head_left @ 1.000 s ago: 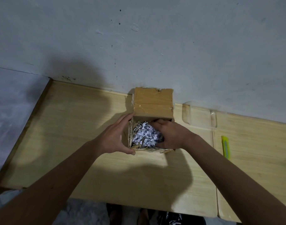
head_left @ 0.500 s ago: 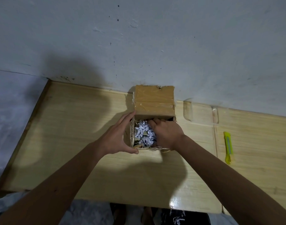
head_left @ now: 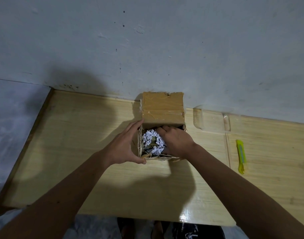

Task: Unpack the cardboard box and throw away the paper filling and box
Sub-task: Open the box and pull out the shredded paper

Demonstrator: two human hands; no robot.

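A small brown cardboard box [head_left: 162, 107] stands on the wooden table [head_left: 82, 135] against the wall, its taped lid flap folded up and back. White shredded paper filling [head_left: 152, 138] shows inside the open top, with something greenish partly visible among it. My left hand [head_left: 125, 146] grips the box's left side, thumb along the front edge. My right hand [head_left: 176, 139] is plunged into the right half of the box with its fingers buried in the paper; what the fingers hold is hidden.
A yellow-green utility knife [head_left: 240, 156] lies on the table to the right. A clear plastic piece [head_left: 211, 120] sits beside the box by the wall. The table's front edge runs just above my feet [head_left: 156, 228]; the floor lies beyond its left edge.
My right hand has pushed deeper into the box toward its far right corner, uncovering a greenish item among the paper. The left hand stays on the box's side.
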